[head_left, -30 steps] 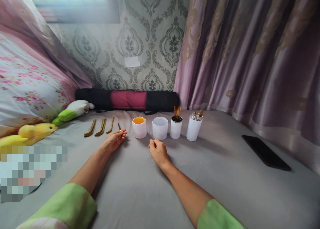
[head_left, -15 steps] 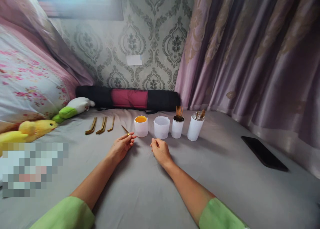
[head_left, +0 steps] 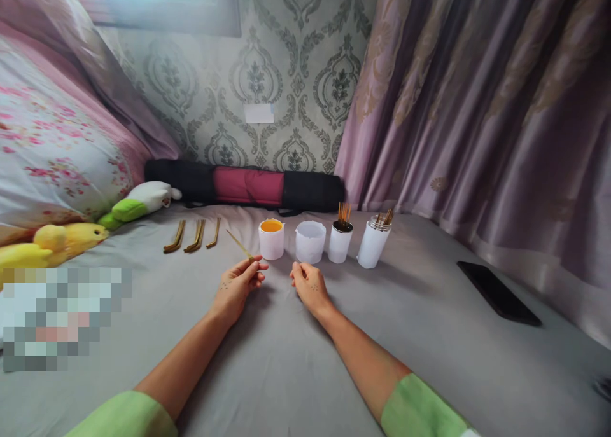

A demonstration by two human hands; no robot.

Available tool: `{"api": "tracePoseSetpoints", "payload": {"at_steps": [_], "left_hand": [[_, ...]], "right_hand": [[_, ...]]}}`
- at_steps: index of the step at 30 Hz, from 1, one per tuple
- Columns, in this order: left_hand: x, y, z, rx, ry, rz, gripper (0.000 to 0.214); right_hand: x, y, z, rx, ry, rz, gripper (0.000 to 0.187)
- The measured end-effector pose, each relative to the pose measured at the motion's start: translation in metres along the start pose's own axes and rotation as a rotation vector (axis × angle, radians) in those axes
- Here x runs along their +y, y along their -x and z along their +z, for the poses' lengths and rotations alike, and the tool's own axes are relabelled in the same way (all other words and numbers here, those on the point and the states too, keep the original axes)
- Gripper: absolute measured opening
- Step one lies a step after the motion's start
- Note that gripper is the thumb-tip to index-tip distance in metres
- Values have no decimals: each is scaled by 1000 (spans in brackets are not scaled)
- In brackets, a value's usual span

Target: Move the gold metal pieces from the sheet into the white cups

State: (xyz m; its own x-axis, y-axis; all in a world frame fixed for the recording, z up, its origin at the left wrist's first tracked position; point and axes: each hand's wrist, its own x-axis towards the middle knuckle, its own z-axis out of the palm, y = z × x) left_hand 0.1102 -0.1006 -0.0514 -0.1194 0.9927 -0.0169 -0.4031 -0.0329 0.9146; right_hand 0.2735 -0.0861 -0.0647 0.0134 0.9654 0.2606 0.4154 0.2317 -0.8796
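Note:
My left hand (head_left: 243, 278) pinches a thin golden-brown stick (head_left: 238, 244) that slants up and to the left from the fingertips. Close to it stands a white-wrapped cup with an orange inside (head_left: 271, 241). My right hand (head_left: 309, 283) is closed, its fingertips pressed together; whatever it may hold is hidden. Just beyond the right hand is a wide white cup with an uneven rim (head_left: 310, 243). Left of my left hand lie several bent golden-brown sticks (head_left: 195, 236), grouped on the grey sheet (head_left: 267, 373).
To the right stand a dark-mouthed white cup (head_left: 340, 246) with upright thin sticks and a white-wrapped glass jar (head_left: 372, 246) holding brown sticks. A black phone (head_left: 499, 294) lies farther right. Plush toys (head_left: 71, 245) rest at left, and a black-and-red roll (head_left: 248, 186) lies along the wall.
My left hand has shifted slightly right and turned, so the stick points up and left more visibly. My right hand stays nearly in place. The view has moved slightly.

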Motion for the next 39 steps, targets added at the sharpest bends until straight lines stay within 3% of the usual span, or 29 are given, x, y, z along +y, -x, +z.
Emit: {"api": "tracePoseSetpoints", "payload": {"at_steps": [14,27,39], "left_hand": [[5,19,16,-56,-330,140,36],[-10,20,14,-200,-594,254,35],[-11,22,14,-240,-760,353,33]], "right_hand": [[2,0,-1,-45,-98,31,42],[-1,1,-4,-85,-199,13,39],[-6,2,-6,-93,-266,19,36]]}}
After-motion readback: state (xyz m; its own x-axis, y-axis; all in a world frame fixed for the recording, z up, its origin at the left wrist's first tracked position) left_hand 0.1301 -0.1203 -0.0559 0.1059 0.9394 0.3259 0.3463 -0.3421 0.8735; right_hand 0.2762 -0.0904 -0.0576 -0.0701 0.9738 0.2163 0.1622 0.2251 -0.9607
